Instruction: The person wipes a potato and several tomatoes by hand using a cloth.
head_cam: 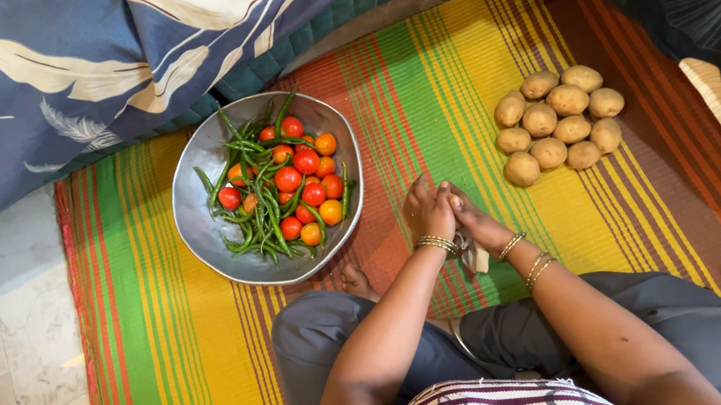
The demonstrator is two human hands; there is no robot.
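Both hands meet over the middle of the striped mat (182,356), just ahead of the crossed legs. The left hand (432,212) and right hand (480,227) press together, fingers curled; what they clamp, if anything, cannot be told. A metal bowl (200,223) of tomatoes (299,178) and green chillies (258,223) sits near the mat's far left edge. Potatoes (557,133) lie heaped toward its far right edge.
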